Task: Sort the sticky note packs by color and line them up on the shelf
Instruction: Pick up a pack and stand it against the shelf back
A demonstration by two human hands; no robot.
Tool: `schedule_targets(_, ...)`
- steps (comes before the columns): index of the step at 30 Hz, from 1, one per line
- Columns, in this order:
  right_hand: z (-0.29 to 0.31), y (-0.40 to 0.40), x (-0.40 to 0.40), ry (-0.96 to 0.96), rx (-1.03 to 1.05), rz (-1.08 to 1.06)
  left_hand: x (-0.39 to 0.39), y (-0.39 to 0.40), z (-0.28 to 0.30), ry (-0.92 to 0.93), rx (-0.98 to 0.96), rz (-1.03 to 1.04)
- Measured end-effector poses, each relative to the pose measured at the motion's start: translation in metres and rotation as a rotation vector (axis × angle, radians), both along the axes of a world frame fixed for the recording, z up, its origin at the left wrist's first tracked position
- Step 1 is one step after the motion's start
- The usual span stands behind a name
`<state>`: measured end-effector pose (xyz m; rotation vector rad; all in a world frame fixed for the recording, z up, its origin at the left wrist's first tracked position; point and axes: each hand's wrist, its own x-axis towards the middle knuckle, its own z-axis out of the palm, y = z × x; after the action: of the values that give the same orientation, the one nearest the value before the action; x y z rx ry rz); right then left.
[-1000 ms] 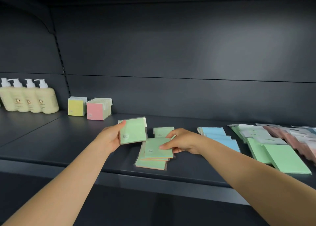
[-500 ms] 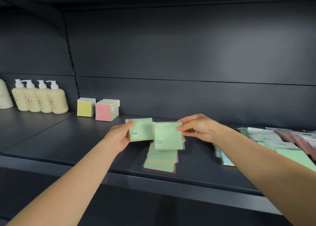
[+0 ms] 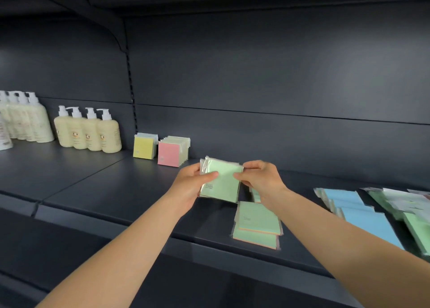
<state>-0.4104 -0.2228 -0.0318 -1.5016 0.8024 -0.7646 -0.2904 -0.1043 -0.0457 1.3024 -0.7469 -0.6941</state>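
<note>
Both hands hold a small stack of green sticky note packs [image 3: 222, 183] upright above the dark shelf [image 3: 97, 191]. My left hand [image 3: 192, 185] grips its left edge, thumb across the front. My right hand [image 3: 259, 178] pinches its right edge. Two more green packs [image 3: 257, 224] lie flat near the shelf's front edge, below my right hand. A row of yellow packs [image 3: 144, 146] and a row of pink packs [image 3: 171, 153] stand upright at the back left.
Blue packs [image 3: 358, 212] lie flat at the right, with a loose pile of green, white and pinkish packs [image 3: 409, 210] beyond them. Cream pump bottles [image 3: 89, 133] stand on the neighbouring shelf at the left. Bare shelf lies between the pink row and my hands.
My right hand lifted a green pack off the flat pile and brought it against the pack in my left hand. Both hands now hold them together. The view shifted left.
</note>
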Motion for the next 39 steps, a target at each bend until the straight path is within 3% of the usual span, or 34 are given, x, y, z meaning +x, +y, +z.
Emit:
schedule_targets(7, -0.005, 0.013, 0.071, -0.044, 0.038, 0.097, 0.077, -0.002, 0.003, -0.035, -0.005, -0.041)
schedule_targets(10, -0.008, 0.018, 0.106, -0.05, 0.002, 0.004, 0.11, -0.009, -0.001, -0.08, 0.019, -0.031)
schedule_targets(15, -0.018, 0.018, 0.146, -0.001, -0.065, -0.205, 0.148, -0.025, -0.005, -0.351, 0.158, -0.043)
schedule_targets(19, -0.02, 0.009, 0.162, 0.028, -0.064, -0.274, 0.167, -0.04, -0.008, -0.439, 0.165, -0.101)
schedule_targets(30, -0.041, -0.036, 0.215, -0.023, -0.052, -0.566, 0.172, -0.12, -0.037, -0.369, 0.144, 0.135)
schedule_targets(39, -0.06, -0.071, 0.239, -0.173, -0.082, -0.54, 0.181, -0.158, -0.05, -0.38, 0.1, 0.296)
